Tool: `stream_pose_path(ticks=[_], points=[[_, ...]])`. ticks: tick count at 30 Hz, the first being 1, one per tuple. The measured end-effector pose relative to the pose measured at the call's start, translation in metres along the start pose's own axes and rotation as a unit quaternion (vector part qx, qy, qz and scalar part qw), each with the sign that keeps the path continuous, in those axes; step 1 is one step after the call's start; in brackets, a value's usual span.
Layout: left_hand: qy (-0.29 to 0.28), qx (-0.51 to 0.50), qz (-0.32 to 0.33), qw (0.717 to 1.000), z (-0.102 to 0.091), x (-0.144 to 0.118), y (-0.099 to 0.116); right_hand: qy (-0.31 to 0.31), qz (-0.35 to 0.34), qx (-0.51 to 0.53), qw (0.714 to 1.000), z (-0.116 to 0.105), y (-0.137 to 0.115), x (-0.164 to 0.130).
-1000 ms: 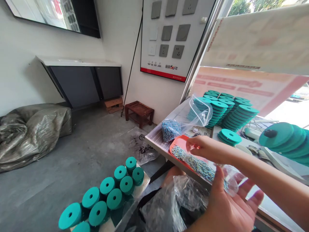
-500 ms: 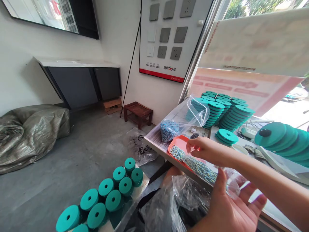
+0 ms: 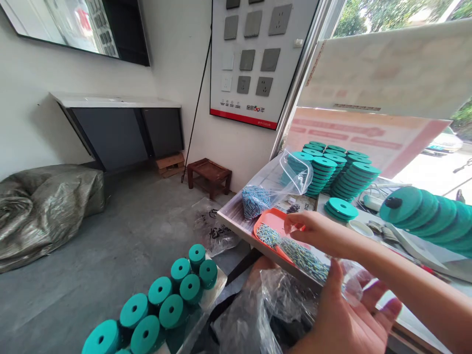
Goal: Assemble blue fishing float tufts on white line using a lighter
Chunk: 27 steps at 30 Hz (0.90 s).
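Hands apart: right hand (image 3: 313, 231) pinching over orange tray (image 3: 271, 221), left hand (image 3: 350, 322) open under clear bag (image 3: 346, 278).

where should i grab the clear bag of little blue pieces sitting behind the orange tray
Grip the clear bag by its empty upper film near the open mouth, coming from above. The blue pieces sag in its lower end on the table, so the slack top gathers easily, clear of the orange tray.

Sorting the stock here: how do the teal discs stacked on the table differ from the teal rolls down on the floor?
The teal discs are thin and flat, piled in tall leaning stacks; the teal rolls are thick spools, lying in rows. The discs sit beyond the right hand, the rolls lie left of the left hand. Both are teal and round.
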State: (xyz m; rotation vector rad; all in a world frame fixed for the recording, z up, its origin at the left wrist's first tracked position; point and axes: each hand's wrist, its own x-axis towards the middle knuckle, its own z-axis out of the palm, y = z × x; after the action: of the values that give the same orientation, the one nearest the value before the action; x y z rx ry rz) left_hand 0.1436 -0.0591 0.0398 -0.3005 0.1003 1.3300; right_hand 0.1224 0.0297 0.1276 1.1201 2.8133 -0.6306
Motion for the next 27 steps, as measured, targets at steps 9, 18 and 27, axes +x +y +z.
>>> stream_pose_path(ticks=[9,18,27], points=[[0.004,0.111,-0.041,0.993,-0.007,-0.007,0.009,0.082,-0.028,0.044,0.995,-0.001,0.011,-0.024],[0.01,0.353,-0.006,0.936,-0.007,-0.039,0.074,0.255,-0.085,0.085,0.96,0.003,0.006,-0.084],[-0.088,0.606,-0.036,0.79,0.015,-0.047,0.109,0.338,-0.144,0.003,0.93,0.017,-0.002,-0.105]])
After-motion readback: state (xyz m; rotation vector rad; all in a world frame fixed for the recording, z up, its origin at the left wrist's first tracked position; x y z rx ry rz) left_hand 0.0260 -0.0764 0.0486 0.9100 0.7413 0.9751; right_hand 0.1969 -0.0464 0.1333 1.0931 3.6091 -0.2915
